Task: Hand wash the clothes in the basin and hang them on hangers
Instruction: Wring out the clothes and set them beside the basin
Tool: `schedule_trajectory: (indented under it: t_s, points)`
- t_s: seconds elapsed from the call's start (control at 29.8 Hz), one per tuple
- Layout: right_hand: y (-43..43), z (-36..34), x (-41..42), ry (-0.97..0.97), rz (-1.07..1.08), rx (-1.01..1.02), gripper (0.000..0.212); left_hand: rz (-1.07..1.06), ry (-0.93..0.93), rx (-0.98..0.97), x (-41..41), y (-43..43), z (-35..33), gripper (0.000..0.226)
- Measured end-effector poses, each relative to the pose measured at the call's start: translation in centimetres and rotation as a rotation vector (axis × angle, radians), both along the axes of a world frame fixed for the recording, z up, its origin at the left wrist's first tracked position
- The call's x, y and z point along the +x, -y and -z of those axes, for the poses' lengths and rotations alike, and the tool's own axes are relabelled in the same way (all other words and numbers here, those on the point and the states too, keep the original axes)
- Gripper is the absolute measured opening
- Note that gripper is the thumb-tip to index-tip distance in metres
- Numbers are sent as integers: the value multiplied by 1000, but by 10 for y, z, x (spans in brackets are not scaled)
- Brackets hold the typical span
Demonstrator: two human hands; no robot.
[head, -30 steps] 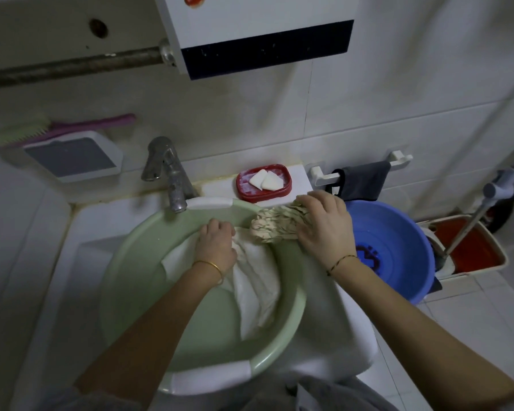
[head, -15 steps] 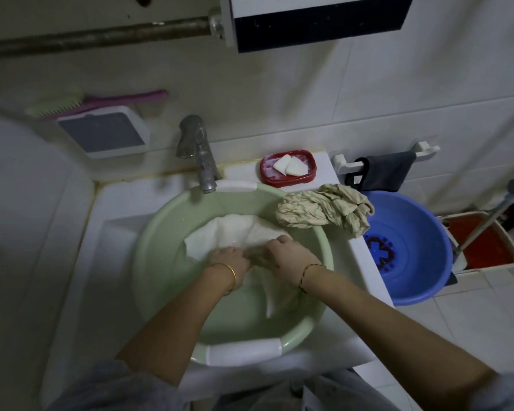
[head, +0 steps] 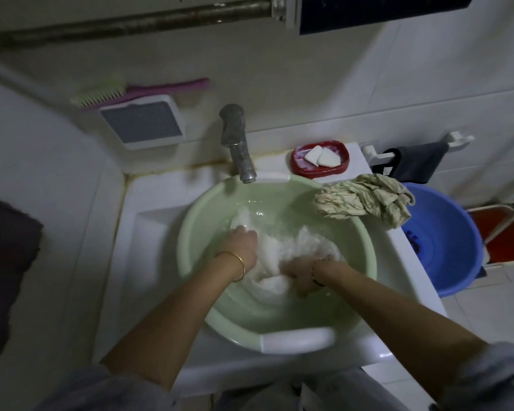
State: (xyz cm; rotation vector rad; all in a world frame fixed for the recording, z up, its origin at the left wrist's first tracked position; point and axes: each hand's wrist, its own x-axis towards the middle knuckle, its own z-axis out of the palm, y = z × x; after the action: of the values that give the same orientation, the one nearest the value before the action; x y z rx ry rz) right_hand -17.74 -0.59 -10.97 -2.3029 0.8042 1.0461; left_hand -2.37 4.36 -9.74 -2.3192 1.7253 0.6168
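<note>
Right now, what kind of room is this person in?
Most likely a home bathroom or washroom: tiled walls, a sink with a tap, and a soap dish beside a green basin of laundry.

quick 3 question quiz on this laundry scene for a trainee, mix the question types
1. True or false: the patterned garment lies bunched on the rim of the green basin.
2. Which item is in the water? A) white cloth B) dark towel C) scrub brush
3. Fill in: the soap pieces sit in a ____ dish.

Key: 1 true. 2 A: the left hand and right hand both work it. 3 red.
</note>
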Motion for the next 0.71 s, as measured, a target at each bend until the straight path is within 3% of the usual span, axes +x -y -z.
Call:
schedule_trajectory:
  t_s: [0.07,0.17,0.24,0.3,0.4,0.5,0.57,0.6,0.67,0.71]
  points:
    - [-3,-1,-2,-46,-31,87,56,-166,20,69,5,4,11,45]
    - [-2,-2,-3,9,19,163,49,-378,-330,66,2,8,28,55]
    - [-3,-5,3,164,123,83,35,-551,-510,-20,0,11,30,59]
    - [-1,-6,8,300,276,-74,29,-730,-668,-91,2,15,30,62]
    - [5,-4,9,438,581,-100,28,-960,-902,-111,4,15,26,55]
    - [6,-1,8,624,928,-45,26,-970,-1049,-160,1,9,15,32]
    - [2,-3,10,781,1117,100,17,-884,-1186,-190,-4,5,-1,27]
    - [0,-7,12,842,1213,277,13,-836,-1238,-174,-7,3,-11,27]
    - [-2,-12,13,869,1330,617,24,-746,-1321,-73,-10,-2,-27,32]
    - [-2,-11,13,893,1304,688,31,-709,-1362,-18,-11,-5,-33,33]
